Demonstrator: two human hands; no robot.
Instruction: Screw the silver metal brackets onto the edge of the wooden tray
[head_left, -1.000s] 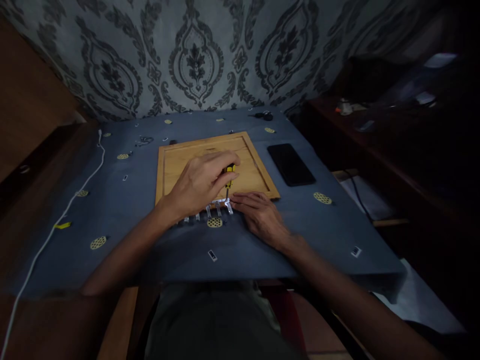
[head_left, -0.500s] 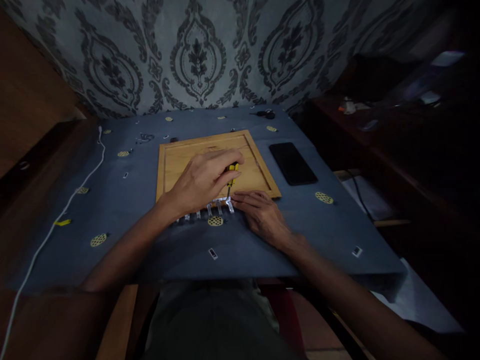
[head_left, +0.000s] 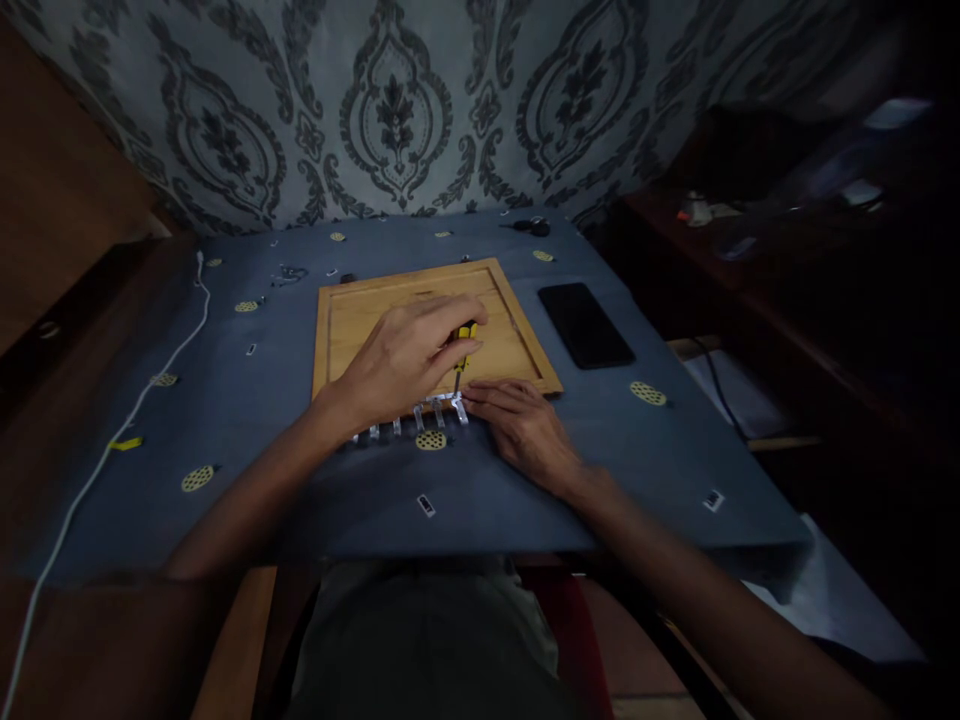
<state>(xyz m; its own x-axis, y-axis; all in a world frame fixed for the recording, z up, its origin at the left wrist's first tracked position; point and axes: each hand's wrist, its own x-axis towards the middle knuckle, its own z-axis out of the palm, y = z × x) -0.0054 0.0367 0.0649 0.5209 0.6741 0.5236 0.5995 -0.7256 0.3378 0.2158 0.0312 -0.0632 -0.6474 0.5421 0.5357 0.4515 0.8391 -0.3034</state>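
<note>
Hook rail (head_left: 439, 402), bright, metal-looking, several hooks: lies along the near edge of the wooden board (head_left: 499, 340), hooks toward the near side; left part hidden by the left arm. Hazard, as judged: the tip of the screwdriver (head_left: 463, 358) could skid under sideways pressure or if the rail shifts, nicking the fingertips just beside it. Left hand (head_left: 405, 350): thumb and fingers pinching the yellow-and-black screwdriver handle; shaft near upright, tip at the rail's right end. Right hand (head_left: 529, 430): fingers extended, held together; contact with the rail uncertain. Rail's position: nearer than the left hand's fingers, left of the right hand's fingertips. Black phone (head_left: 586, 325): right of the board, apart.
</note>
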